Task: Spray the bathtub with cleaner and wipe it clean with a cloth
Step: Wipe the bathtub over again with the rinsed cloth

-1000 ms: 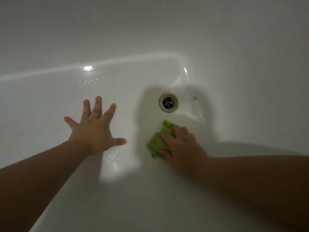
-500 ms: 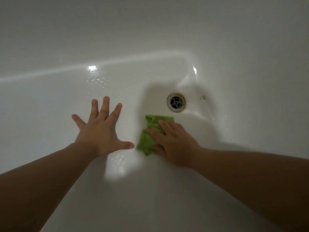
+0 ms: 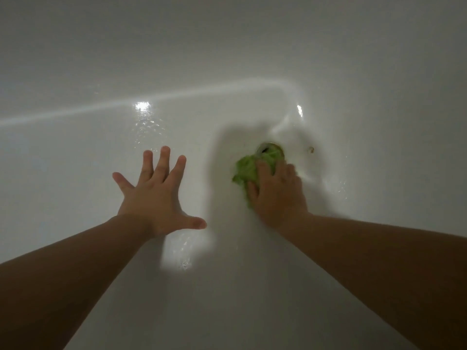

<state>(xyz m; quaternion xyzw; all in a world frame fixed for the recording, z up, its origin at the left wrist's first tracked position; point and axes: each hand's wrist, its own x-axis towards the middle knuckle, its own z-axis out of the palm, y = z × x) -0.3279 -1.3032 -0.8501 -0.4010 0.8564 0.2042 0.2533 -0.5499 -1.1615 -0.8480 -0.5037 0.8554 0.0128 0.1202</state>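
I look down into a white bathtub (image 3: 83,157) with a wet, glossy floor. My left hand (image 3: 154,195) lies flat on the tub floor with its fingers spread wide. My right hand (image 3: 275,190) presses a crumpled green cloth (image 3: 246,169) onto the floor right at the metal drain (image 3: 264,147). The cloth covers most of the drain, and only the drain's upper left rim shows. The right hand is blurred by motion. No spray bottle is in view.
The tub's far wall rises behind a bright curved seam (image 3: 177,96). A small brownish spot (image 3: 311,149) sits right of the drain. Water droplets (image 3: 185,263) glint on the floor near my left wrist.
My right hand has pushed the green cloth up and to the right, from below the drain onto it. My left hand has stayed planted on the floor.
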